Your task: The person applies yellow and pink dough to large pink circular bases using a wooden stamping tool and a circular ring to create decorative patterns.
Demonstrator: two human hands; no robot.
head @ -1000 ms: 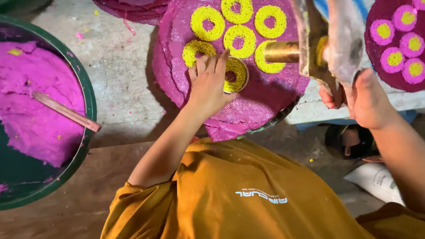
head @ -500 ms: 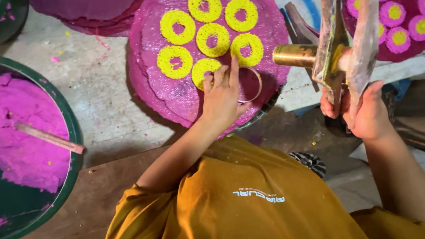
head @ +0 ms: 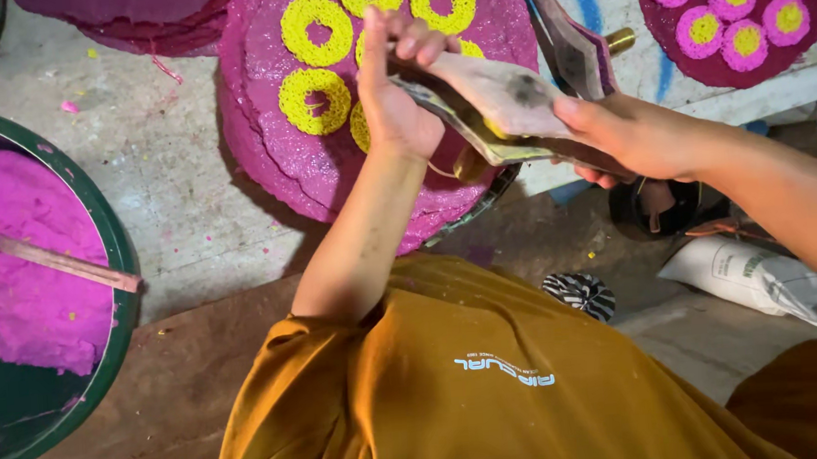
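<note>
I see the worn wooden press point(head: 515, 107) held in the air over the near edge of the magenta round point(head: 268, 134), between both hands. The right hand point(head: 627, 133) is wrapped around its lower end, thumb laid flat on the top face, fingers curled underneath, so it carries the weight. The left hand point(head: 399, 96) is at the other end, fingers bent over the tip and the thumb raised straight up; it seems to steady or work that end rather than bear it. A brass nozzle point(head: 469, 163) shows just below the tool, between the hands, which would explain why the tool is held tilted over the round. Whether anything is coming out of it, I cannot tell.

On the round lie at least 4 yellow rings point(head: 316, 30) in plain view, set close together with magenta showing through their centres; more are partly hidden behind the left hand. A second wooden piece point(head: 573, 50) stands just beyond the press, with a brass end behind it.

Further out, at upper right, a darker round carries pink-and-yellow discs point(head: 745, 43). At left, well apart, a green basin point(head: 112, 231) holds magenta paste point(head: 16, 238) with a wooden stick point(head: 66, 265) lying across it.
</note>
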